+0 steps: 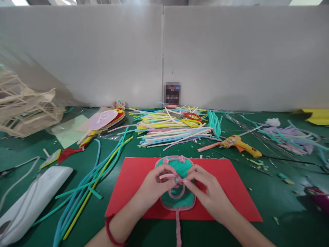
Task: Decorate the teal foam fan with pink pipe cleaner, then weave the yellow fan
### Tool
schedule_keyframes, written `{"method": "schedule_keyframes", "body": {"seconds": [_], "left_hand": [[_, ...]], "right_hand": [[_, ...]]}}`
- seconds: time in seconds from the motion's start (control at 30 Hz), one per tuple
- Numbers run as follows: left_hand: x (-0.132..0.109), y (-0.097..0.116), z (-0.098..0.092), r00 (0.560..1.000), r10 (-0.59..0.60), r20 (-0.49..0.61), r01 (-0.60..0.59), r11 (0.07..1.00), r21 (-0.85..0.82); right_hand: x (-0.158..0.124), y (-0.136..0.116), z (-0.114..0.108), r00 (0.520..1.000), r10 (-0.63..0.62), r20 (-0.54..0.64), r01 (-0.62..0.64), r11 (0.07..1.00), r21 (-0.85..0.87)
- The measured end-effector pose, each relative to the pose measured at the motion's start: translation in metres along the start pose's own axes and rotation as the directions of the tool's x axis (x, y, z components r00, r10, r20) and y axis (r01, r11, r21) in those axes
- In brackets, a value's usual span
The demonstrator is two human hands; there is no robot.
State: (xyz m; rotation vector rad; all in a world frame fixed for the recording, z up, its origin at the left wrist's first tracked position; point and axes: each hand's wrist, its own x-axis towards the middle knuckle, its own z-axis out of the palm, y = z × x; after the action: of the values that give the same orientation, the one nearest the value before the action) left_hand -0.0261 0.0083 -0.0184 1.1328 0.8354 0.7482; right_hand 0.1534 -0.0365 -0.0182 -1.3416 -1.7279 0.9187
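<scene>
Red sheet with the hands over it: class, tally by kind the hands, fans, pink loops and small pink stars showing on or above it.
Hands: 2, left hand and right hand
Green fan: 1
Pink loop: 1
Pink stars: 2
Total: 6

light: bright, top edge | shadow: left panel (82,55) | dark rectangle (172,94): pixelated

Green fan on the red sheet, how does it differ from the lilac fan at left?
The green fan is edged in pink and bears two small pink shapes at its top; the lilac fan bears a pale loop. The green fan lies on the red sheet; the lilac fan overlaps a red-and-yellow piece. Both have rounded faces.
</scene>
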Motion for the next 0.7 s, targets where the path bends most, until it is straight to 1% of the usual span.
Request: {"method": "schedule_keyframes", "body": {"seconds": [0.07, 0.17, 0.3, 0.53, 0.6, 0.7], "left_hand": [[-0.0005, -0.0004, 0.0000, 1.000, 0.022, -0.001, -0.022, 0.999, 0.049], [-0.0007, 0.0005, 0.0010, 0.998, 0.037, -0.046, -0.032, 0.994, 0.107], [-0.0001, 0.0027, 0.0023, 0.995, -0.008, -0.100, 0.019, 0.994, 0.111], [-0.0031, 0.0007, 0.0038, 0.990, 0.032, -0.136, -0.001, 0.975, 0.222], [-0.0042, 0.0012, 0.0057, 0.988, 0.025, -0.150, 0.010, 0.973, 0.231], [-0.0044, 0.0033, 0.0090, 0.989, -0.002, -0.145, 0.030, 0.981, 0.191]], "right_hand": [[-0.0010, -0.0005, 0.0018, 1.000, 0.000, -0.023, 0.000, 1.000, 0.007], [-0.0029, -0.0017, 0.0056, 0.999, 0.024, -0.022, -0.023, 0.999, 0.035], [-0.0038, -0.0026, 0.0078, 0.998, 0.056, -0.005, -0.055, 0.997, 0.050], [-0.0041, -0.0047, 0.0050, 0.993, 0.099, 0.058, -0.099, 0.995, -0.008], [-0.0039, -0.0047, 0.0049, 0.992, 0.102, 0.074, -0.100, 0.994, -0.033], [-0.0033, -0.0036, 0.0051, 0.989, 0.110, 0.094, -0.105, 0.993, -0.061]]}}
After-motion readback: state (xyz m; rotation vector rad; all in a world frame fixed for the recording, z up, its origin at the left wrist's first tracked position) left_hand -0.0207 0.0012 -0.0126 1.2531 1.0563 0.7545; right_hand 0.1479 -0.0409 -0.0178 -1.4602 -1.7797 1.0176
